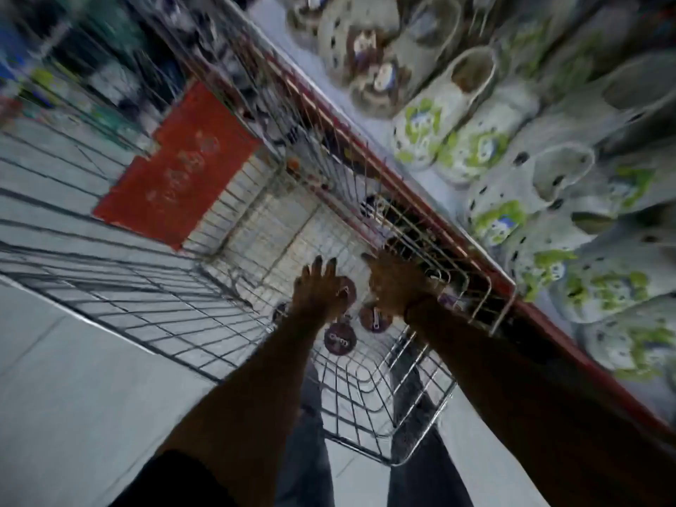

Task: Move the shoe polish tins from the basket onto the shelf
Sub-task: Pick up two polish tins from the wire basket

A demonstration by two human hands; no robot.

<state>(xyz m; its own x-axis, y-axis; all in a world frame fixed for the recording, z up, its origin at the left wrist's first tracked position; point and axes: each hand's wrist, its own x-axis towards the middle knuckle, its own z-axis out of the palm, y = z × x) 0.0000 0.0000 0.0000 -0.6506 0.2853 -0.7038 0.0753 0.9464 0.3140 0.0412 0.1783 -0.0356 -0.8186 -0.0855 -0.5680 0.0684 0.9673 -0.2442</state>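
Several round dark shoe polish tins lie on the floor of the wire basket (365, 397): one (340, 340) with a pale label, one (374, 318) beside it, and one (349, 287) partly under my fingers. My left hand (316, 290) reaches down into the basket with fingers spread, right over that tin. My right hand (397, 283) is lower right of it, back up, against a small wire rack (450, 276) at the red front edge of the shelf (402, 188). Its fingers are hidden, and the whole view is blurred.
The shelf on the right carries rows of white clogs (450, 122) with green prints. A red sign (179, 166) hangs on the far end of the wire basket. Grey tiled floor (73, 378) lies to the left. My dark trouser legs show below the basket.
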